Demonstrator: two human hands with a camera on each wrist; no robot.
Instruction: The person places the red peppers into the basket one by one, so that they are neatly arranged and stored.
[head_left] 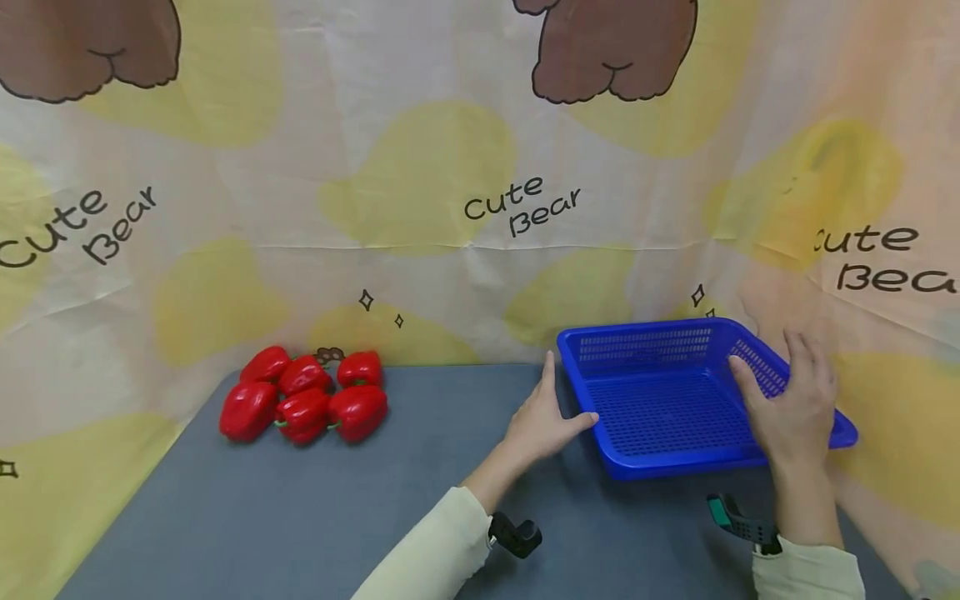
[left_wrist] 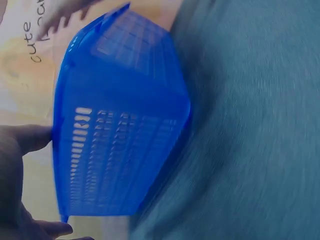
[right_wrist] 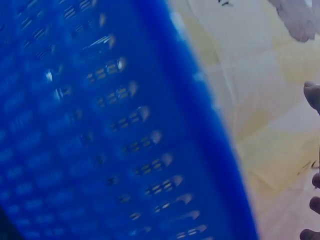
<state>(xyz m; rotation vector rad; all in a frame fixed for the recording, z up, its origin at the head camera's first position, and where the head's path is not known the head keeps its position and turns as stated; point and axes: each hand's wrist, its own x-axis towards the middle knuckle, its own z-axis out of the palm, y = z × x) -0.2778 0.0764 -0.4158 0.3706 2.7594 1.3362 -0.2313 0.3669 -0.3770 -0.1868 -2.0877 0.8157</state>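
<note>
Head view: blue basket (head_left: pixel 690 463) sat between spread fingers of left hand (head_left: pixel 542 423), thumb at rim, and right hand (head_left: pixel 797 412), contact unclear; wide stance likely matched basket's breadth. Red peppers (head_left: pixel 303 414) lay beyond left fingers.

Six red peppers (head_left: pixel 303 413) on grey table (head_left: pixel 262 508), bear-print cloth (head_left: pixel 420 183) behind

- Red bell peppers (head_left: pixel 358 413): six are shown, three in the back row and three in the front.
- Blue basket (head_left: pixel 667 408): one is shown.
- Left grip (head_left: pixel 543 423) and right grip (head_left: pixel 797 412): two bare hands are counted.
- Dark wrist bands (head_left: pixel 516 535): two are worn, one per arm.
- Pale sleeves (head_left: pixel 438 550): two are visible.
- Bench (head_left: pixel 262 517): one is seen.
- "Cute Bear" captions (head_left: pixel 523 202): three are printed.
- Brown bear figures (head_left: pixel 618 46): two are seen, both cropped.
</note>
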